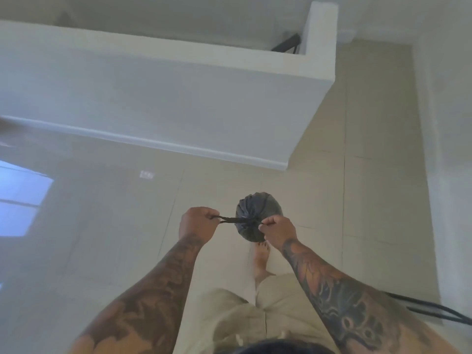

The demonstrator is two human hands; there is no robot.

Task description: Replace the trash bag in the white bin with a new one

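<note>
A small, full dark grey trash bag (pixel 251 209) hangs in front of me above the tiled floor, its top gathered into a knot. My left hand (pixel 198 222) grips one twisted tie end, pulled out to the left. My right hand (pixel 278 228) pinches the other tie end right at the knot. Both forearms reach forward from the bottom of the view. The white bin does not show here.
A low white wall (pixel 178 98) with a baseboard runs across ahead. Beige floor tiles (pixel 370 175) lead past its right end, beside another white wall (pixel 449 149). My bare foot (pixel 260 259) stands under the bag. Black cords (pixel 429 309) lie at the lower right.
</note>
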